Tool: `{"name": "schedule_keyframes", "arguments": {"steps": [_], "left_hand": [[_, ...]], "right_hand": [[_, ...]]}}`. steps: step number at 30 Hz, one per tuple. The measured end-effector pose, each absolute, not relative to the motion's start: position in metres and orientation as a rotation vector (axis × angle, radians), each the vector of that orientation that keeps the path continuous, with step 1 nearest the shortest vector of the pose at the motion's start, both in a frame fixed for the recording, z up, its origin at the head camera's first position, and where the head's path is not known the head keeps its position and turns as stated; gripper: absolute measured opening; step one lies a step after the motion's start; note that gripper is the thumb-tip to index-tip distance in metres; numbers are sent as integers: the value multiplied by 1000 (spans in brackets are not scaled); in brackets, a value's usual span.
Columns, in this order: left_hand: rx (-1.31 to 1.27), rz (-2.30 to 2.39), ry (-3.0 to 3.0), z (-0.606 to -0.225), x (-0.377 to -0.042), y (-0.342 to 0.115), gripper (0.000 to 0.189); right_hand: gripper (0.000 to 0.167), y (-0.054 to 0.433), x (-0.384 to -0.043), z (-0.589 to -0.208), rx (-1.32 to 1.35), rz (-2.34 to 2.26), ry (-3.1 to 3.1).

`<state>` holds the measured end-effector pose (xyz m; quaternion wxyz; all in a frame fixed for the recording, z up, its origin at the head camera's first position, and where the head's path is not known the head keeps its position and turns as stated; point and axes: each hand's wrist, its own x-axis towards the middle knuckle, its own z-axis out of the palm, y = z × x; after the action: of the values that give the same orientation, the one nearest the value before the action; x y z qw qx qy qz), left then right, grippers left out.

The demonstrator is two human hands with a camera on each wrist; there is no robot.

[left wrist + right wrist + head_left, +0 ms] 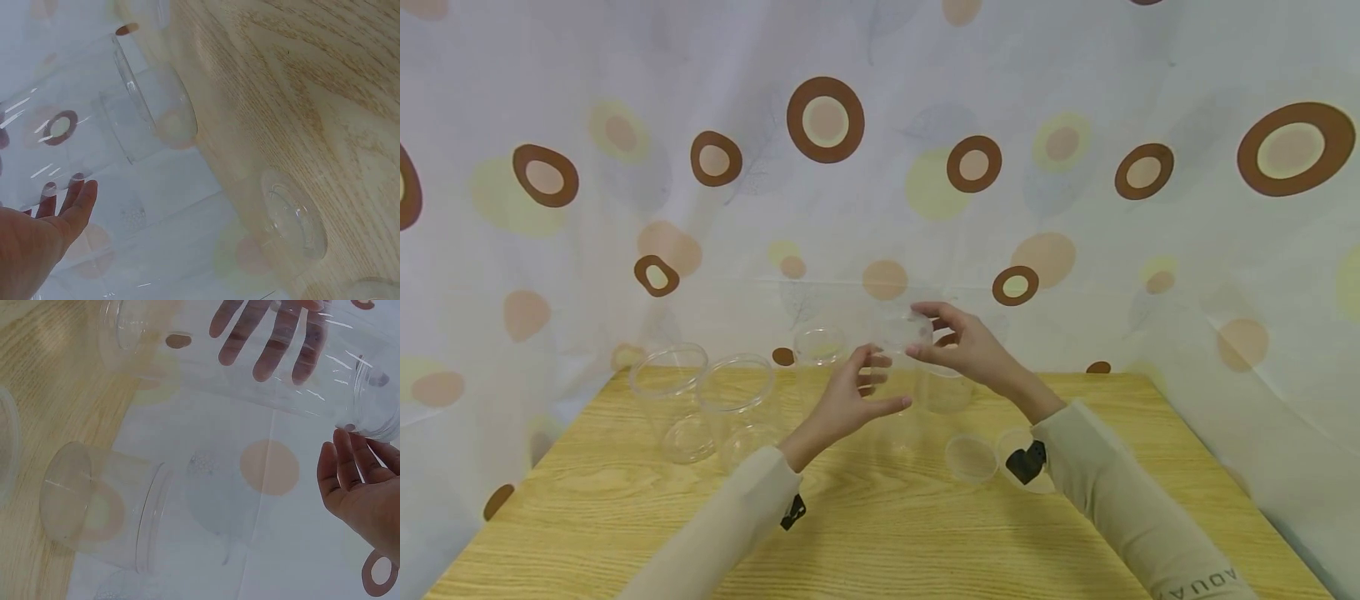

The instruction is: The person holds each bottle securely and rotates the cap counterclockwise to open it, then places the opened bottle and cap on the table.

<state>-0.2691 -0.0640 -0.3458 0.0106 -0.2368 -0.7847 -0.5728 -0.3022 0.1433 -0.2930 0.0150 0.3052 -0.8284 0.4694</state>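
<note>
Several clear plastic jars overlap at the centre, so where one ends and another begins is hard to tell. My right hand (962,346) pinches the upper part of a clear plastic jar (901,331) between thumb and fingers. In the right wrist view, those fingertips (349,434) touch beside its rim. My left hand (853,396) is lower, on the left of the transparent cylinder, fingers spread and thumb pointing right. Its fingertips (269,369) show through the clear wall in the right wrist view; whether they press on it is unclear. A large clear cylinder (75,125) lies beyond the left fingers.
Two wide clear jars (667,392) (737,400) stand at the left, and a slimmer jar (820,346) at the back. A short jar (100,506) stands behind the right hand. Two translucent round lids (972,458) (1017,437) lie on the wooden table (880,533). A patterned curtain (880,208) hangs behind.
</note>
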Motion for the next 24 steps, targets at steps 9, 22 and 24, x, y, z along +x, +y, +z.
{"name": "schedule_keyframes", "arguments": {"steps": [9, 22, 24], "left_hand": [[-800, -1828, -2434, -347, -264, -68, 64], [-970, -1876, -2384, -375, -285, -77, 56], [-978, -1883, -2390, -375, -285, -78, 55]], "right_hand": [[56, 144, -301, -299, 969, 1457, -2574], [55, 145, -298, -303, 1026, 1600, -2539], [54, 145, -297, -304, 1042, 1591, -2526]]}}
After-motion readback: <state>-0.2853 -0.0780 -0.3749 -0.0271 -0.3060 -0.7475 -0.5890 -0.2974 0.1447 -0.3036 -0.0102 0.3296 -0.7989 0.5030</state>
